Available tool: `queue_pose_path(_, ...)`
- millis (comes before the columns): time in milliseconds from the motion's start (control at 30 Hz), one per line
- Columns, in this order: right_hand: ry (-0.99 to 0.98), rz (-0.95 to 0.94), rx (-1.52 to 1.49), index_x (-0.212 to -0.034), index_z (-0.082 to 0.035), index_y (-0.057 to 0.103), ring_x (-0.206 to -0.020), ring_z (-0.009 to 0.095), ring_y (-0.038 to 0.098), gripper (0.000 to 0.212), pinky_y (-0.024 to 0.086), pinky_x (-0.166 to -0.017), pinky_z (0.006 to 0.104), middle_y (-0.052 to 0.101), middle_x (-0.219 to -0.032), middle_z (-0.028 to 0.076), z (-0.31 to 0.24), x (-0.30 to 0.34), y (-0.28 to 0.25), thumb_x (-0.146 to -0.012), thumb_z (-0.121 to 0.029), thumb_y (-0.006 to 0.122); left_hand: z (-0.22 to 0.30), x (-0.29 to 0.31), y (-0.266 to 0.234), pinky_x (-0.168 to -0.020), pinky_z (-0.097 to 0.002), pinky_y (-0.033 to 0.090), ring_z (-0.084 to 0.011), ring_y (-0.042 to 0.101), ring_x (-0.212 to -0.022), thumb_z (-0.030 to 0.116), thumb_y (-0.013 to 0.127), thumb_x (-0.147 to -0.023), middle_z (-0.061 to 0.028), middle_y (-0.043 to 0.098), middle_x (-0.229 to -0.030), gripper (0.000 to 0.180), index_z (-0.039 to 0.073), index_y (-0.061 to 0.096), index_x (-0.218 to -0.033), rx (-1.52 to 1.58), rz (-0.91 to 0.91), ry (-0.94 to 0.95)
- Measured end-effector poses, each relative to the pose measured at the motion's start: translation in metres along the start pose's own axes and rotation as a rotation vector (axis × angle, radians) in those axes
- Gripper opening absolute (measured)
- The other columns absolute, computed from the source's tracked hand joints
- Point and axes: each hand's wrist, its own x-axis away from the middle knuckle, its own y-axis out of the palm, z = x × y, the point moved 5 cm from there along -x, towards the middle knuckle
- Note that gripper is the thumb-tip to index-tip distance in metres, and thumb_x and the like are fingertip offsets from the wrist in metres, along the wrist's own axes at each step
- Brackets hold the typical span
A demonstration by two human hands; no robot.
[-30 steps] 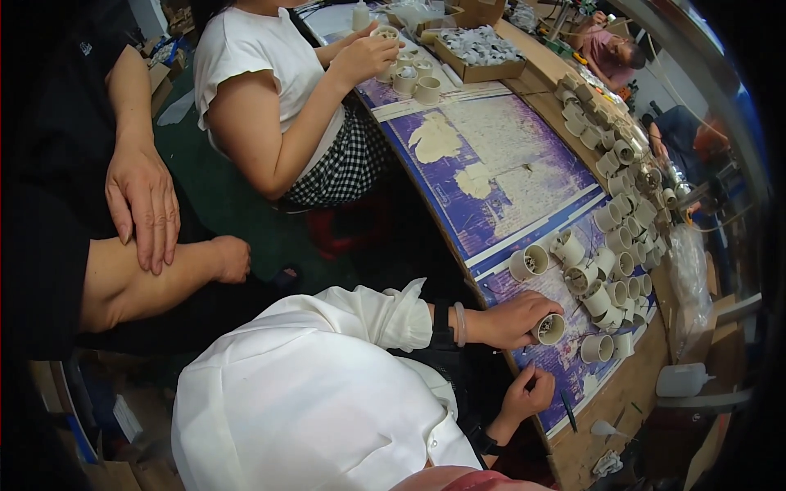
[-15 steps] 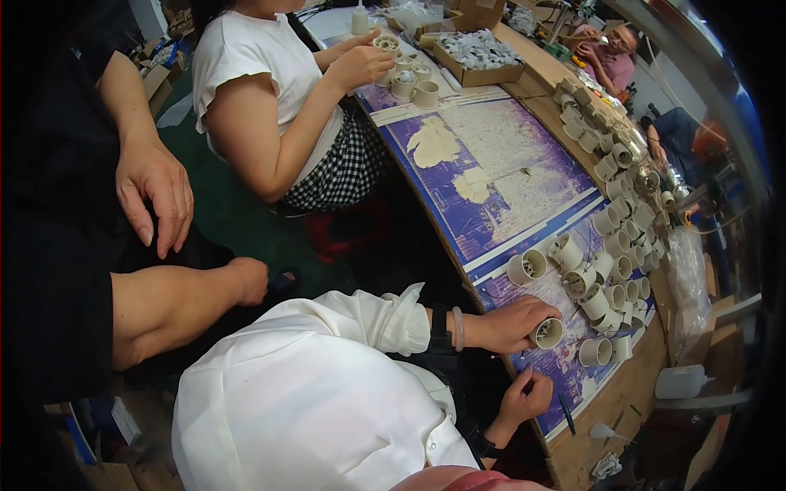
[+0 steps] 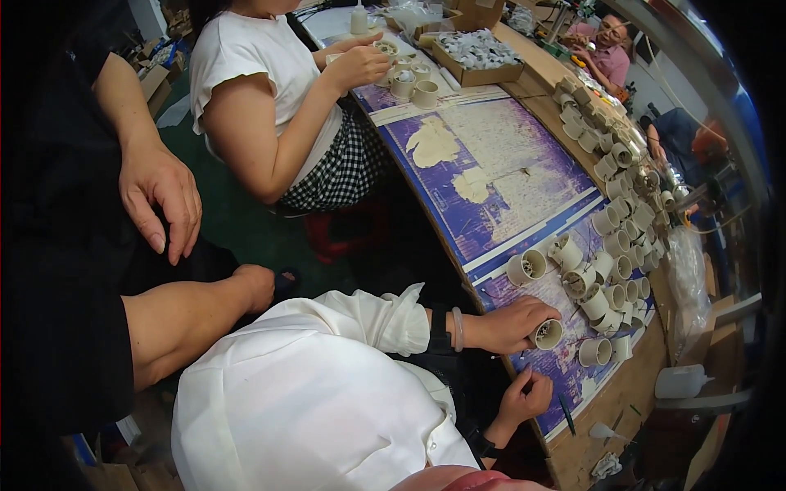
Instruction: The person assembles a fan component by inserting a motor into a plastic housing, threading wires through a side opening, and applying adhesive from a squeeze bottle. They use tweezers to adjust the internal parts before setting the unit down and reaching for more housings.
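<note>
My left hand [image 3: 521, 325], with a band and a bracelet at the wrist, is closed around a cream cylindrical cup [image 3: 547, 334] at the table's near edge. The cup's mouth is tipped toward me, and small metallic parts show inside. Just below it, my right hand [image 3: 527, 398] rests at the edge with its fingers curled and thumb raised; whatever they hold, if anything, is hidden. Beside the left hand stand two similar cups [image 3: 595, 352]. Another cup [image 3: 526, 268] with parts inside lies farther up the table. A dark green pen-like stick [image 3: 567, 415] lies near my right hand.
Many cream cups [image 3: 616, 245] crowd the table's far side. A white squeeze bottle [image 3: 682, 382] lies at the right. A co-worker in white [image 3: 262, 98] handles cups near a carton [image 3: 479, 75] of small pieces. Another person's hand [image 3: 162, 200] hangs at the left.
The dark-clothed person's hand and forearm at the left have shifted slightly right. The co-worker in white has moved their hands a little. My own hands and the cup look unmoved.
</note>
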Motion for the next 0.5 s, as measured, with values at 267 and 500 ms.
queue_pose_path(267, -0.007, 0.003, 0.006, -0.068, -0.003, 0.050, -0.054, 0.030, 0.046, 0.026, 0.032, -0.048, 0.0394, 0.047, -0.061, 0.010, 0.0008, -0.0003, 0.0006, -0.089, -0.010, 0.064, 0.0003, -0.0007, 0.0004, -0.098, -0.0417, 0.039, -0.0346, 0.050, -0.113, 0.004, 0.073, -0.071, -0.0157, 0.054, -0.118, 0.065, 0.005, 0.044, -0.129, -0.009, 0.005, 0.015)
queue_pose_path(500, -0.006, -0.015, 0.012, -0.068, -0.003, 0.050, -0.055, 0.031, 0.048, 0.026, 0.033, -0.049, 0.0397, 0.048, -0.062, 0.011, 0.0031, -0.0010, 0.0026, -0.089, -0.010, 0.064, -0.0009, -0.0024, 0.0000, -0.097, -0.0415, 0.040, -0.0346, 0.051, -0.112, 0.004, 0.074, -0.072, -0.0155, 0.054, -0.118, 0.065, 0.005, 0.044, -0.129, -0.014, 0.004, 0.008)
